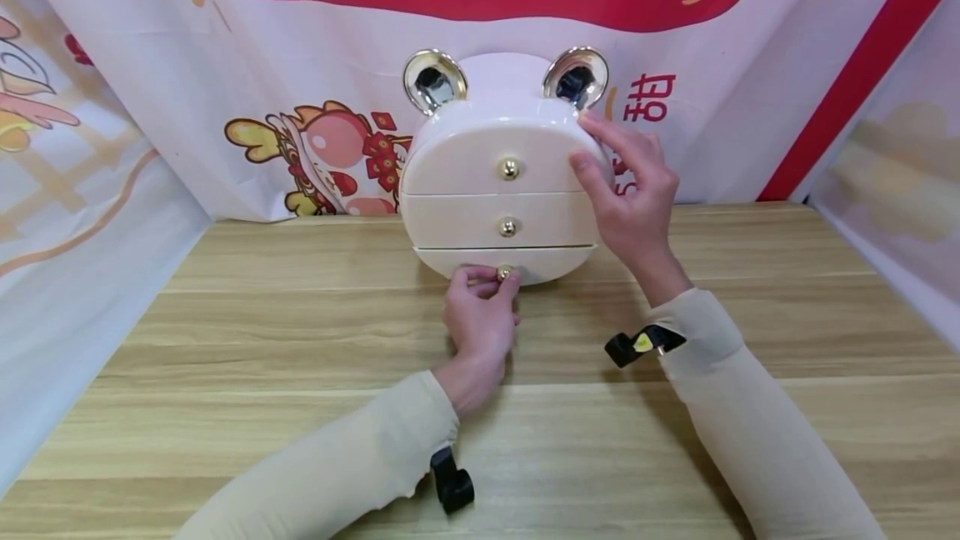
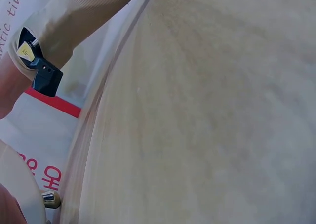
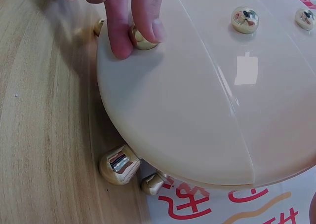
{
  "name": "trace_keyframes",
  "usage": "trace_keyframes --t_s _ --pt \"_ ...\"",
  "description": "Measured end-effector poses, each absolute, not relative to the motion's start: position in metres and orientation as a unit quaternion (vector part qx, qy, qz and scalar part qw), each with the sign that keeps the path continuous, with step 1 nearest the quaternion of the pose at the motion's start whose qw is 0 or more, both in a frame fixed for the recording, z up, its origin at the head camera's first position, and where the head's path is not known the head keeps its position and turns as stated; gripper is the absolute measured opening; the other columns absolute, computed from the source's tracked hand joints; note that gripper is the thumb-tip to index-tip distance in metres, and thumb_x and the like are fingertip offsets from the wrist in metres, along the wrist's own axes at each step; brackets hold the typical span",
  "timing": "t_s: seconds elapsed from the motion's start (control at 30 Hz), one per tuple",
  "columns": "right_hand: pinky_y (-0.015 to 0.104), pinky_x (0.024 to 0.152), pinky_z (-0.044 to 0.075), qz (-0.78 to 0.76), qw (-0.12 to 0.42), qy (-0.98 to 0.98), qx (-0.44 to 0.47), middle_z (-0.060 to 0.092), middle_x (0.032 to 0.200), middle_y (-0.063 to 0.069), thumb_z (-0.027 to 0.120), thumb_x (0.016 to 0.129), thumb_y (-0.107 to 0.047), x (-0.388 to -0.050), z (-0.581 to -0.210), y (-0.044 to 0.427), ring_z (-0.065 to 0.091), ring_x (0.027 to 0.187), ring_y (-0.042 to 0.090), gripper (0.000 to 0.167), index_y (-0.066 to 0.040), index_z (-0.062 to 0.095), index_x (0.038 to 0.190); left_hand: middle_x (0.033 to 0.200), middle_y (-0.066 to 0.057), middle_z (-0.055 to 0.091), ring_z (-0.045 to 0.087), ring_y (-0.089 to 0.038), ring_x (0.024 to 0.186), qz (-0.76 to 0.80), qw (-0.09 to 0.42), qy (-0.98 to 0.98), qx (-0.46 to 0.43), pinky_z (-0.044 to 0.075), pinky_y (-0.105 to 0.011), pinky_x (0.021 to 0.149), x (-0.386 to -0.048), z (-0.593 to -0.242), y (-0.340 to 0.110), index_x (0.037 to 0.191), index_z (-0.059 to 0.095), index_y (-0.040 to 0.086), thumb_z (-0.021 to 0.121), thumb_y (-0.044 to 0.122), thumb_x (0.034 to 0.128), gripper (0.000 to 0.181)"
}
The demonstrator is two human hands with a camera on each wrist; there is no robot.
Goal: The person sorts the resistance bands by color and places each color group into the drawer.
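A round white drawer box with three drawers stands upright at the back of the table. My left hand pinches the gold knob of the bottom drawer between thumb and fingers; the right wrist view shows this grip on the knob too. A thin dark line runs above that drawer. With the thumb on the front edge and the fingers round the upper right side, my right hand holds the box. Its other fingers are partly hidden. Gold-rimmed ear-like discs top the box.
The box stands on a wood-grain table, close to a printed white and red cloth behind it. Gold feet show under the box. Cloth also hangs at both sides. A black wrist device hangs at my left sleeve.
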State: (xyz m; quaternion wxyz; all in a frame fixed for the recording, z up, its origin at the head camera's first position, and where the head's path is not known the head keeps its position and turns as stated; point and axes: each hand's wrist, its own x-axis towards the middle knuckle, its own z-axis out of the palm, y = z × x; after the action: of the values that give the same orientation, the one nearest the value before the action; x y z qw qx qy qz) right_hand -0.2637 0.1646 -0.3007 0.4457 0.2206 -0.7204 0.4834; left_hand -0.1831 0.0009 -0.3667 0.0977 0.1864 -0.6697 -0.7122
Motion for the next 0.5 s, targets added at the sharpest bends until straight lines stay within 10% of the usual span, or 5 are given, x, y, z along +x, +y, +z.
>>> trace_keyframes --t_s 0.5 --pt "0.020 0.082 0.043 0.486 0.448 -0.718 0.217 0.073 0.139 -0.004 0.078 0.093 -0.013 -0.2644 -0.3006 0.1637 0.058 0.116 0.004 0.039 -0.018 0.076 0.132 0.098 -0.012 0.079 0.072 -0.027 0.072 -0.704 0.098 -0.676 0.196 0.054 -0.023 0.053 -0.1868 -0.3644 -0.0011 0.103 0.067 0.011 0.088 0.015 0.0875 0.026"
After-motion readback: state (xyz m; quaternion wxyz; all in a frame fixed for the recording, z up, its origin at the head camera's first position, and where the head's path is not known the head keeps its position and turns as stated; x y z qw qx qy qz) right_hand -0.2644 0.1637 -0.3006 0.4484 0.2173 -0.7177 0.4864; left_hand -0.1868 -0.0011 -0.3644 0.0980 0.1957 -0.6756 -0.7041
